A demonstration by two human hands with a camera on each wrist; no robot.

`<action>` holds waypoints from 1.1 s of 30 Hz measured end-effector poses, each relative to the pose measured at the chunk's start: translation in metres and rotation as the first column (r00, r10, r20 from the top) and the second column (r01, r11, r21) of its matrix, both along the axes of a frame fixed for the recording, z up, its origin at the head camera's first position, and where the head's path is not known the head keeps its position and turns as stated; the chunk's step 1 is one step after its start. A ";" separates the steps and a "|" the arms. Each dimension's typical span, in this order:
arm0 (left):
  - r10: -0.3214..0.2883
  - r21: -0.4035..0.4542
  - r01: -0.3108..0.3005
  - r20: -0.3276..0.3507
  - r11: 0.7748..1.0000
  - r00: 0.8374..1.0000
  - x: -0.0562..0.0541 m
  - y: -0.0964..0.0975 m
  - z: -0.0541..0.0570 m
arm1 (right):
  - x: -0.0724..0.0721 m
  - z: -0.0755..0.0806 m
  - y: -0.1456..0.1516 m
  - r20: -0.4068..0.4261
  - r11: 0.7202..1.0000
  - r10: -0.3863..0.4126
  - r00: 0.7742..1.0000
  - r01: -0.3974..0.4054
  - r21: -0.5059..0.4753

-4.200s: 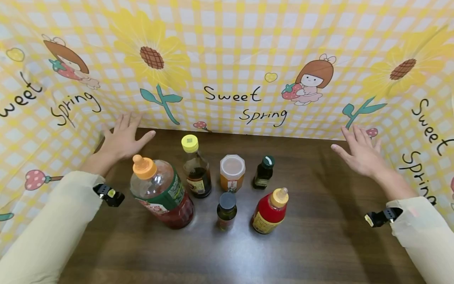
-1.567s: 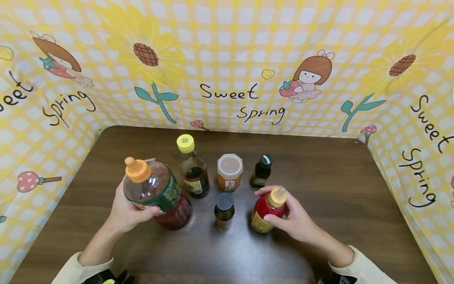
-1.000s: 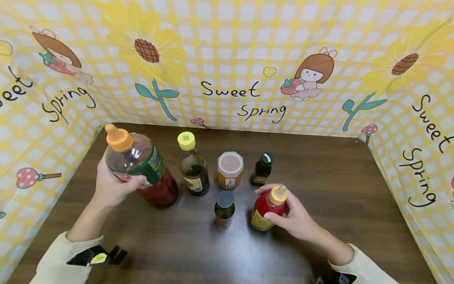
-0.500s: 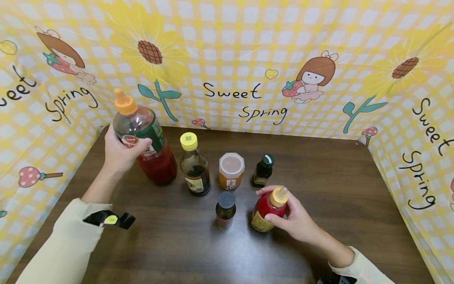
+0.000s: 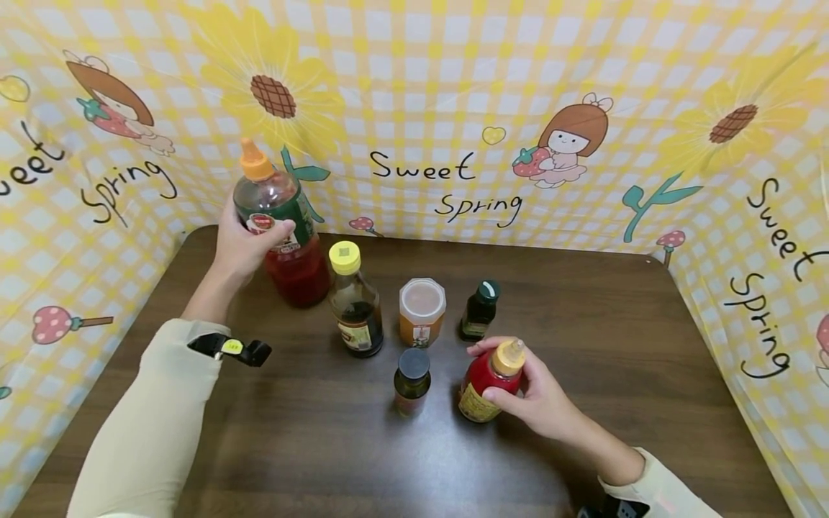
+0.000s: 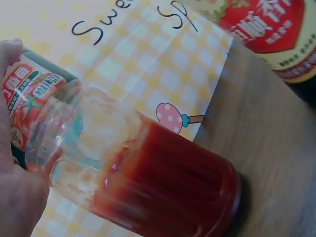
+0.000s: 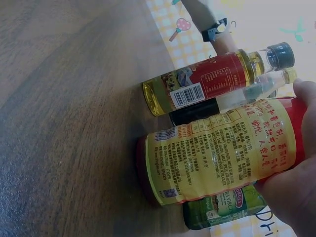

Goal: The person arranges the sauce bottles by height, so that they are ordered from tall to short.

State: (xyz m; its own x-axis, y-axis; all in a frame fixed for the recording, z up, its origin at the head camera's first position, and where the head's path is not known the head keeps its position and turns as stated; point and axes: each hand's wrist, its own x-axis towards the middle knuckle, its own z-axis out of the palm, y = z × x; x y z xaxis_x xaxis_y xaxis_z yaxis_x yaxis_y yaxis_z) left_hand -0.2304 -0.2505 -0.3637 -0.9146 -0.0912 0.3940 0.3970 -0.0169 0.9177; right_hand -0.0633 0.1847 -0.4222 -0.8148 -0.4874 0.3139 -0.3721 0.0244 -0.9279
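Observation:
In the head view my left hand (image 5: 242, 248) grips a large ketchup bottle (image 5: 301, 277) with an orange nozzle cap at the back left. Its thumb lies across the green label; the other fingers are hidden behind. The left wrist view shows tomatoes on the label and red ketchup (image 6: 168, 182) filling the lower part. At the front, slightly right of centre, my right hand (image 5: 544, 406) holds a red squeeze sauce bottle (image 5: 482, 381) with a yellow cap, thumb at the near side and fingers at the far side. This bottle stands upright on the table (image 5: 583, 316).
A dark sauce bottle (image 5: 356, 327) with a yellow cap stands just right of the ketchup. An octagonal orange jar (image 5: 421, 313) and a small green bottle (image 5: 479, 316) follow to the right. An oil bottle (image 7: 207, 81) with a dark cap stands left of the red bottle. Checked cloth (image 5: 427, 86) walls three sides.
Both hands came from the back corners and took hold of bottles. The left hand then carried the ketchup bottle back toward the cloth. The right hand has stayed in place on the red bottle.

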 end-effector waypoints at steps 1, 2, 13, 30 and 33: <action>-0.010 0.004 0.010 0.012 1.000 1.000 -0.003 0.001 0.000 | 0.000 0.000 0.000 -0.003 1.000 0.000 1.000 0.000 -0.001; -0.018 0.006 0.017 0.023 1.000 1.000 -0.005 0.002 -0.001 | 0.000 -0.001 0.001 0.000 1.000 -0.002 1.000 0.002 -0.001; -0.043 0.055 0.042 0.025 0.998 0.999 -0.029 0.004 -0.008 | -0.001 -0.003 0.001 0.026 1.000 -0.007 1.000 0.007 -0.001; -0.069 0.064 0.062 0.111 0.996 0.991 -0.038 -0.004 -0.008 | -0.001 -0.005 0.001 0.016 1.000 0.004 1.000 -0.004 -0.013; -0.079 0.052 0.074 0.113 0.996 0.990 -0.040 -0.005 -0.007 | -0.002 -0.005 0.002 0.001 1.000 0.002 1.000 -0.002 -0.014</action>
State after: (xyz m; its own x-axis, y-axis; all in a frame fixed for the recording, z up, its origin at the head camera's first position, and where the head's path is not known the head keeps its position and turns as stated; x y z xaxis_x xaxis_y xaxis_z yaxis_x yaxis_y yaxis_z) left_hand -0.2708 -0.2551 -0.3709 -0.9584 -0.0352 0.2833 0.2854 -0.0876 0.9544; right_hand -0.0656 0.1864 -0.4276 -0.8142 -0.4841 0.3205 -0.3716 0.0104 -0.9284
